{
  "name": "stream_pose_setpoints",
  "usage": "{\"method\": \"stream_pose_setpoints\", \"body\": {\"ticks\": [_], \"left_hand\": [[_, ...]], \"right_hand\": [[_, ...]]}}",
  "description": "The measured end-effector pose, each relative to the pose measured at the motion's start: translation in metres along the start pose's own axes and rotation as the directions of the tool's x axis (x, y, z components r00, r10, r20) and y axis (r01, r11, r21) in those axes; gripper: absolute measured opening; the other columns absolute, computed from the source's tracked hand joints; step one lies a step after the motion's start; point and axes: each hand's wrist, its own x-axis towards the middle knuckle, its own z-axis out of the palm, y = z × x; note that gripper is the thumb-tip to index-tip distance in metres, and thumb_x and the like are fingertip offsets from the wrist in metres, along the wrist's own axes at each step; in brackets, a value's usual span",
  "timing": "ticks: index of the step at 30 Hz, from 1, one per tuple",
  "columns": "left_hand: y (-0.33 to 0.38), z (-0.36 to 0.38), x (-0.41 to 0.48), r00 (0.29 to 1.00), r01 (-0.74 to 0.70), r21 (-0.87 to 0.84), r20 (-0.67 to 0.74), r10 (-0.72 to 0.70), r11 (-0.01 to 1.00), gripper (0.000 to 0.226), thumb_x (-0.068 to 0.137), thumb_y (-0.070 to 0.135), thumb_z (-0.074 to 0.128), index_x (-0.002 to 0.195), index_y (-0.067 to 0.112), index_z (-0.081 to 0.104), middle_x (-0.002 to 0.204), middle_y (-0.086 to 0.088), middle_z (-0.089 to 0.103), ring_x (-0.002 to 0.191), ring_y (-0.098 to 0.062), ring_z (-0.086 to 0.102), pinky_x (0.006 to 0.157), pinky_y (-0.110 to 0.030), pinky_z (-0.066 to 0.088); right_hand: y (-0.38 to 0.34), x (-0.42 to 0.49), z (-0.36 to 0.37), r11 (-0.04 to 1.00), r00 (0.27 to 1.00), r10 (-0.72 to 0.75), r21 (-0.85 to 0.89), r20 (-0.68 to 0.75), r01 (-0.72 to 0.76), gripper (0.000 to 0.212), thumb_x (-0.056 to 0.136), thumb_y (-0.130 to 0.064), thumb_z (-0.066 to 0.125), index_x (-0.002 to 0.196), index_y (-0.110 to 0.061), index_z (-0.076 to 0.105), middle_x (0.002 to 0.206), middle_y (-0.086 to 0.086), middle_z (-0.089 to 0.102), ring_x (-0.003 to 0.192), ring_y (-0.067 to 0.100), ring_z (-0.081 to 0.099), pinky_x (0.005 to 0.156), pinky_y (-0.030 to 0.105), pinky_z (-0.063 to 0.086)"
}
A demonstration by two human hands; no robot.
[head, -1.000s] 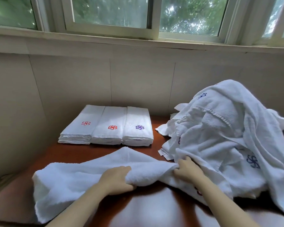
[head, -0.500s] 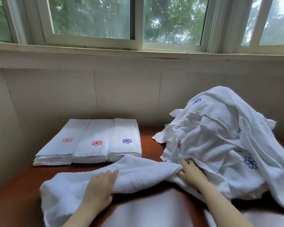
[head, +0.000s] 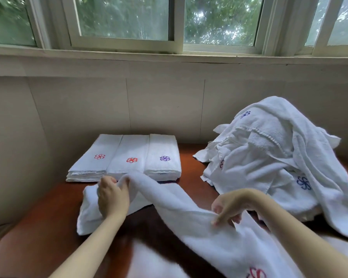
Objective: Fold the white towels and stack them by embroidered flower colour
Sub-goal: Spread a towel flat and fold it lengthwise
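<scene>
A long white towel [head: 175, 205] stretches across the wooden table [head: 38, 227] from left to lower right, with a red embroidered flower [head: 256, 272] near the bottom edge. My left hand [head: 112, 197] grips its raised left part. My right hand [head: 228, 207] pinches its upper edge further right. Behind my left hand, three folded stacks stand side by side: one with a pink-red flower [head: 99, 156], one with a red flower [head: 131, 160], one with a purple flower [head: 165, 158]. A heap of unfolded white towels [head: 269, 157] with blue flowers lies at the right.
A tiled wall [head: 165, 105] runs along the back of the table under a window sill [head: 169, 57]. Another wall [head: 12, 147] closes off the left side. The heap covers the table's right part up to the frame's edge.
The towel has been pulled out of the heap and drawn toward me and to the right. My left hand went from flat on it to gripping it, lifted. My right hand left the heap.
</scene>
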Motion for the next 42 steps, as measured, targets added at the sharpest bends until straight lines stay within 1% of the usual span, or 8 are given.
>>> {"method": "stream_pose_setpoints", "body": {"ticks": [5, 13, 22, 27, 31, 34, 37, 42], "left_hand": [[-0.031, 0.007, -0.023, 0.805, -0.308, 0.37, 0.592, 0.033, 0.877, 0.052, 0.089, 0.029, 0.046, 0.139, 0.018, 0.036, 0.138, -0.013, 0.042, 0.123, -0.034, 0.044, 0.099, -0.042, 0.039], [-0.056, -0.044, 0.013, 0.852, -0.45, 0.586, 0.509, 0.127, 0.674, 0.045, 0.096, 0.024, 0.038, 0.14, 0.026, 0.035, 0.131, -0.006, 0.046, 0.112, -0.028, 0.055, 0.088, -0.036, 0.044], [0.118, -0.193, 0.142, 0.881, -0.316, 0.167, -0.314, 0.354, 0.934, 0.013, 0.089, 0.022, 0.049, 0.09, 0.01, 0.052, 0.104, -0.023, 0.051, 0.093, -0.042, 0.051, 0.077, -0.043, 0.039], [0.111, -0.218, 0.126, 0.844, -0.443, 0.309, -0.172, 0.508, 0.841, 0.033, 0.082, 0.014, 0.042, 0.097, 0.001, 0.069, 0.107, -0.03, 0.058, 0.098, -0.045, 0.055, 0.079, -0.043, 0.044], [0.059, -0.211, 0.088, 0.584, -0.477, 0.348, 0.812, -0.005, 0.807, 0.024, 0.083, 0.005, 0.051, 0.087, 0.012, 0.073, 0.085, -0.006, 0.067, 0.071, -0.008, 0.061, 0.06, -0.017, 0.044], [0.013, -0.185, 0.053, 0.188, -0.381, 0.482, 0.876, -0.444, 0.789, 0.03, 0.092, 0.024, 0.06, 0.12, 0.034, 0.061, 0.098, 0.009, 0.063, 0.088, -0.007, 0.06, 0.075, -0.02, 0.044], [-0.03, -0.135, 0.024, 0.421, -0.491, 0.439, 0.876, -0.235, 0.753, 0.046, 0.097, 0.035, 0.048, 0.143, 0.03, 0.041, 0.137, 0.005, 0.049, 0.116, -0.009, 0.048, 0.096, -0.02, 0.038], [-0.076, -0.08, -0.02, 0.589, -0.518, 0.518, 0.793, -0.155, 0.68, 0.056, 0.098, 0.054, 0.029, 0.15, 0.041, 0.013, 0.159, 0.003, 0.009, 0.144, -0.027, 0.011, 0.114, -0.045, 0.022]], "right_hand": [[-0.03, 0.008, 0.036, 0.976, 0.979, -0.071, -0.218, -0.191, 0.028, 0.013, 0.086, -0.028, 0.06, 0.096, -0.02, 0.059, 0.096, 0.0, 0.059, 0.082, 0.019, 0.053, 0.073, 0.031, 0.044], [0.004, 0.008, 0.02, 0.989, 0.933, 0.08, -0.089, -0.35, -0.118, 0.004, 0.085, -0.015, 0.053, 0.082, -0.014, 0.05, 0.08, -0.003, 0.053, 0.084, 0.019, 0.055, 0.054, 0.023, 0.038], [-0.067, -0.107, -0.162, 0.979, -0.023, -0.071, -0.074, -0.997, 0.192, 0.008, 0.09, -0.011, 0.05, 0.097, -0.008, 0.052, 0.079, 0.013, 0.051, 0.073, 0.028, 0.043, 0.064, 0.033, 0.033], [-0.053, -0.122, -0.11, 0.942, 0.387, -0.255, -0.136, -0.886, 0.307, 0.023, 0.088, -0.026, 0.067, 0.074, -0.012, 0.055, 0.07, 0.002, 0.053, 0.064, 0.011, 0.051, 0.053, 0.019, 0.038], [-0.016, -0.086, -0.032, 0.984, 0.976, -0.093, 0.134, -0.198, 0.121, 0.037, 0.086, -0.055, 0.056, 0.089, -0.018, 0.058, 0.073, -0.008, 0.066, 0.068, 0.009, 0.06, 0.064, 0.016, 0.047], [-0.007, -0.039, 0.022, 0.968, 0.998, 0.015, 0.25, -0.065, 0.002, 0.041, 0.097, -0.054, 0.04, 0.094, -0.016, 0.057, 0.074, 0.002, 0.072, 0.061, 0.012, 0.064, 0.064, 0.022, 0.05], [-0.011, 0.006, 0.055, 0.994, 0.836, 0.02, 0.097, -0.548, 0.04, 0.028, 0.097, -0.043, 0.046, 0.098, -0.018, 0.059, 0.103, 0.005, 0.069, 0.088, 0.016, 0.06, 0.076, 0.027, 0.044], [-0.024, 0.036, 0.084, 0.913, 0.785, 0.028, -0.305, -0.619, -0.272, 0.039, 0.098, -0.039, 0.036, 0.128, -0.016, 0.047, 0.129, 0.006, 0.054, 0.124, 0.023, 0.044, 0.09, 0.032, 0.04]]}}
